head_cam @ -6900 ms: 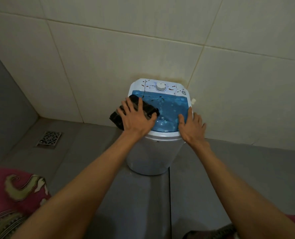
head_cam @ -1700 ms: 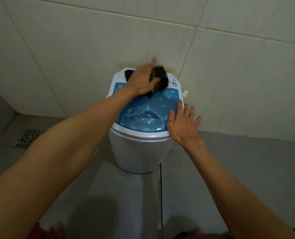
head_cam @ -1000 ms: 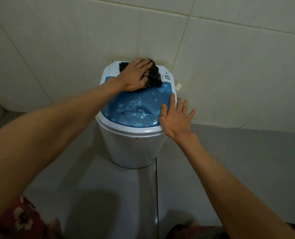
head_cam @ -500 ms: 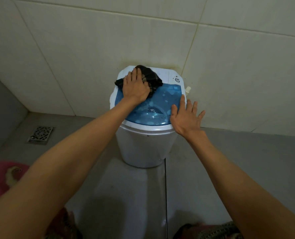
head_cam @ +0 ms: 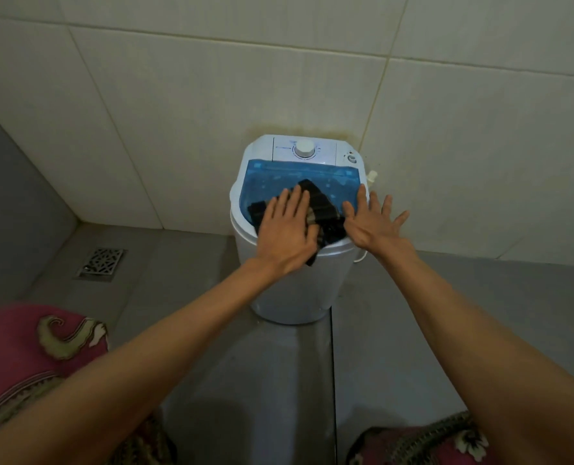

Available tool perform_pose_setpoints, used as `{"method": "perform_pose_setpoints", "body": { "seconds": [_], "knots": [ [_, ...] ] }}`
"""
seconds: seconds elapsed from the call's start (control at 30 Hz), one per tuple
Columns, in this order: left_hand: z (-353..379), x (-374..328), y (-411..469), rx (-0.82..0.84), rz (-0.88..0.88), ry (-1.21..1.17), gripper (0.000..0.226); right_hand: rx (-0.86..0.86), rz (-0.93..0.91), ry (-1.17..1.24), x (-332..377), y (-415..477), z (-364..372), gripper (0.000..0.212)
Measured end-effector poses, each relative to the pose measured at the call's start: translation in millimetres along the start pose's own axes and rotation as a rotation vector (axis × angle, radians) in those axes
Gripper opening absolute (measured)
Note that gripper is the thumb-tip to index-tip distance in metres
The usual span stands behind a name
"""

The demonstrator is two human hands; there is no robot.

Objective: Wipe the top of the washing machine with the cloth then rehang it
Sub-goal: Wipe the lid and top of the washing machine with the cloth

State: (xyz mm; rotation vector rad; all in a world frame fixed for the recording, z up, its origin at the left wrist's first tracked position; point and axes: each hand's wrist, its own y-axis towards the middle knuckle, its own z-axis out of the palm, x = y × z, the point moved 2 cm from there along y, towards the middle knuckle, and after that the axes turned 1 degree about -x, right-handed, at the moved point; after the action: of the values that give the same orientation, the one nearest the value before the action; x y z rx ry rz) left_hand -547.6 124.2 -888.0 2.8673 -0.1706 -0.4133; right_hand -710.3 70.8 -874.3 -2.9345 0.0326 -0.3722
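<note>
A small white washing machine (head_cam: 299,286) with a translucent blue lid (head_cam: 295,177) stands on the floor against the tiled wall. A white dial (head_cam: 304,149) sits on its back control panel. A dark cloth (head_cam: 326,209) lies on the near part of the lid, one corner hanging over the front rim. My left hand (head_cam: 287,231) presses flat on the cloth, fingers spread. My right hand (head_cam: 373,223) rests flat on the machine's right front rim, fingers apart, touching the cloth's right edge.
A metal floor drain (head_cam: 102,261) lies to the left on the grey tiled floor. A small white fitting (head_cam: 372,176) sticks out at the machine's right. Pink patterned fabric (head_cam: 27,357) shows at the lower left and bottom right. Beige wall tiles rise behind.
My left hand has dragged the cloth from the back control panel toward me to the lid's front edge. The dial is now uncovered. My right hand stays on the right rim.
</note>
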Motion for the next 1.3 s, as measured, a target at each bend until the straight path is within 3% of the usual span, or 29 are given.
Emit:
{"method": "perform_pose_setpoints", "body": {
  "seconds": [0.1,0.17,0.23,0.27,0.33,0.37,0.47,0.6,1.0,1.17,1.3],
  "knots": [
    [7,-27,10,0.025,-0.062,-0.026,0.068,-0.003,0.007,0.117,-5,2,-14,0.059],
    [7,-42,24,0.1,-0.106,-0.096,0.075,-0.163,0.022,0.248,-4,0,-21,0.058],
    [-8,-50,34,0.197,-0.149,-0.361,0.084,-0.341,-0.003,0.326,5,-3,-27,0.057],
    [-18,-47,38,0.205,-0.164,-0.568,0.078,-0.405,-0.032,0.35,11,-4,-30,0.056],
    [-38,-28,43,0.112,-0.209,-0.863,0.058,-0.477,-0.094,0.33,24,-5,-31,0.054],
    [-47,-13,46,0.018,-0.234,-0.877,0.055,-0.484,-0.124,0.281,31,-6,-29,0.055],
    [-54,43,57,-0.167,-0.298,-0.543,0.052,-0.38,-0.211,0.079,48,-12,-8,0.063],
    [-25,90,60,-0.042,-0.25,-0.23,0.082,-0.287,-0.232,-0.056,51,-14,18,0.076],
    [-2,105,55,-0.047,-0.283,-0.233,0.092,-0.212,0.143,0.015,50,48,-7,0.091],
    [-4,101,56,-0.06,-0.287,-0.239,0.091,-0.251,0.196,-0.05,41,-4,13,0.097],
    [-4,104,55,-0.057,-0.269,-0.204,0.092,-0.236,0.174,-0.065,43,0,12,0.09]
  ]
}}
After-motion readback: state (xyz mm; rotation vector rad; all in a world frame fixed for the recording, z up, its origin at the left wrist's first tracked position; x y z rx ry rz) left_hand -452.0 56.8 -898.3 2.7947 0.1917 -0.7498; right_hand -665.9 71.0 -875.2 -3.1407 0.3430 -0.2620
